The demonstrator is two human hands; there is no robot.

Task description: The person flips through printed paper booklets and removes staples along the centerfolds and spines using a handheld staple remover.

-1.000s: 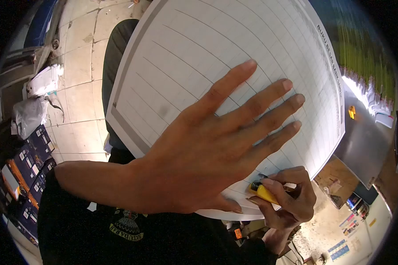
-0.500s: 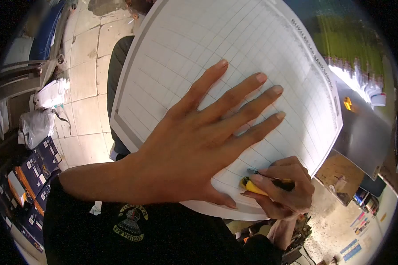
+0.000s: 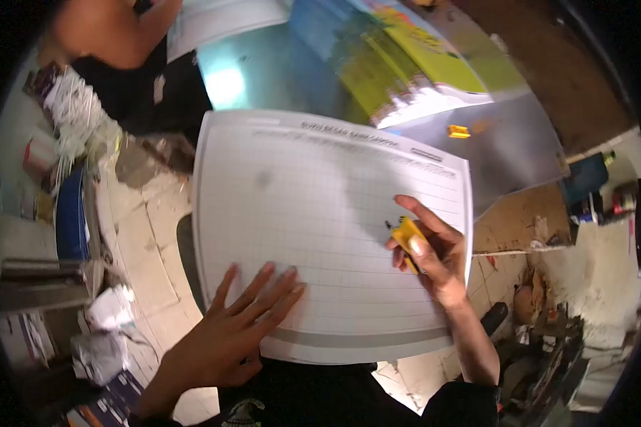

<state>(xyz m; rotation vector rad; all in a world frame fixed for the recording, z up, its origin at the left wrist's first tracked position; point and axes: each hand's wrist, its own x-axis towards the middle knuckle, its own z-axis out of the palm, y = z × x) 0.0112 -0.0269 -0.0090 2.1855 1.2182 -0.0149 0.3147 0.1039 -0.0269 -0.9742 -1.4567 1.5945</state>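
Observation:
A large lined sheet point(image 3: 313, 213) with printed heading text along its far edge lies across the lap. My left hand point(image 3: 238, 327) rests on its near left part, fingers spread, holding nothing. Over the right part of the sheet, my right hand point(image 3: 434, 252) grips a small yellow tool point(image 3: 406, 237) between thumb and fingers. The small dark end of the tool points up and left. What kind of tool it is cannot be made out.
Beyond the sheet stands a grey table point(image 3: 509, 142) bearing a small yellow object point(image 3: 459, 132) and a green and blue printed stack point(image 3: 406, 64). Another person's arm point(image 3: 114, 32) shows at the upper left. Clutter point(image 3: 548, 349) lies at the lower right.
The view has swung round, bringing the table and another person in. My left hand has drawn back to the sheet's near left; my right hand has lifted with the yellow tool toward the right edge.

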